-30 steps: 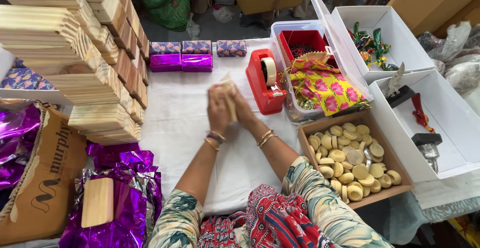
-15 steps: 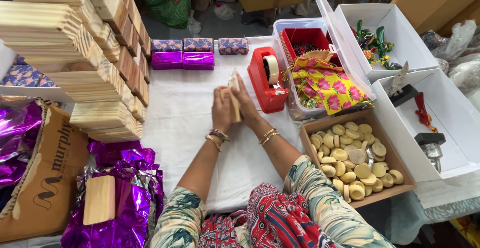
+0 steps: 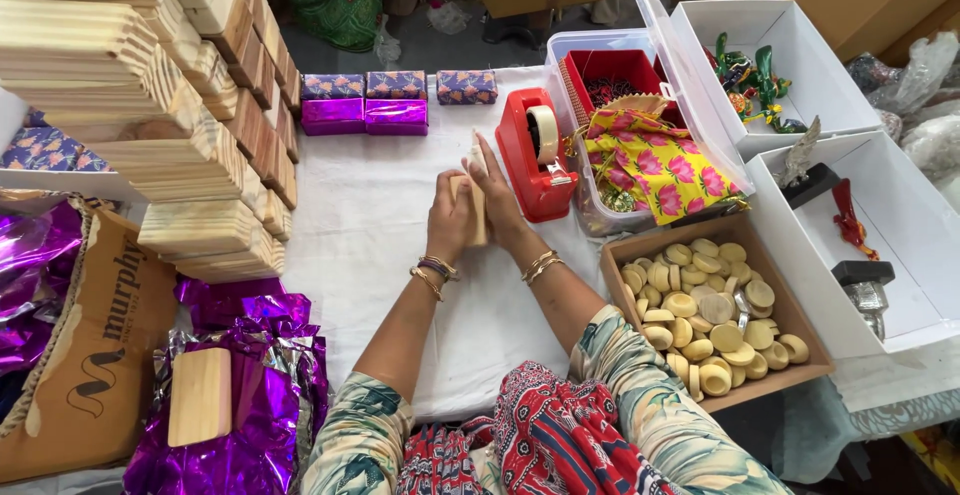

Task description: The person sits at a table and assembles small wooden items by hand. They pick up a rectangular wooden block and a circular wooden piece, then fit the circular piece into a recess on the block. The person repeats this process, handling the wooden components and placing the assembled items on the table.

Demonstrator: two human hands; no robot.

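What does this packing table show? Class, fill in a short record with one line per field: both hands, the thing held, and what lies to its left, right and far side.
left hand: pressed on the block's left side
right hand: pressed on its right side
held thing: small pale wooden block, upright on the white tablecloth
left: stacked wooden boards, purple foil
right: red tape dispenser, cardboard box of round pale discs
far side: wrapped purple packets

A small gift-packing workshop: stacked wooden blocks (image 3: pixel 130 105) left of the hands, a tape dispenser (image 3: pixel 535 160) and a box of soaps (image 3: pixel 705 310) to their right.
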